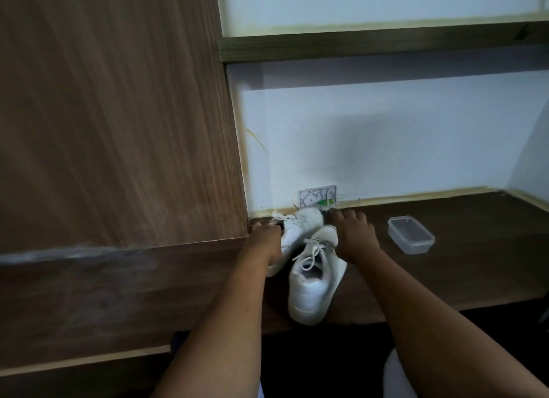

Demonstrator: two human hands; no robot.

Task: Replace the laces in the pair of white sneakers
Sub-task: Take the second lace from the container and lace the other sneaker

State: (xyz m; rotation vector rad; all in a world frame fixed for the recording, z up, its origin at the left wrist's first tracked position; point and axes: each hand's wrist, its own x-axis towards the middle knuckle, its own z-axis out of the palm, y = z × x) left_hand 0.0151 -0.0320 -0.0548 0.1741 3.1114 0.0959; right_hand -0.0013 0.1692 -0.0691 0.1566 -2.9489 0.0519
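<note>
A: Entry. Two white lace-up leather sneakers lay on the dark wood-grain surface (445, 267), both laced with white laces. The near white sneaker (312, 290) sat at the near edge of the surface, heel towards the far wall, its lace (312, 253) loosely tied. The far white sneaker (297, 228) lay behind it and to the left, against the corner.

B: Hands?

A: Left hand (263, 240) was on the far sneaker's left side, fingers curled round its upper by the look of it; blur kept me from being certain how tight. Right hand (355, 234) hovered at the right of the pair, fingers spread and straight, gripping nothing.

B: Step in hand?

A: Judged as the very start: gathering the shoes. No lace was out yet. The next move would call for drawing one shoe clear, loosening the bow, then pulling the lace out eyelet by eyelet.

B: Surroundings?

A: A clear rectangular plastic container (411, 234) stood to the right, well apart from the shoes; contents not discernible. A white wall socket plate (318, 197) sat low on the far wall just behind the shoes. A tall brown wood-grain cabinet panel (118, 115) crowded the left, leaving the left hand little room. No replacement laces were visible.
</note>
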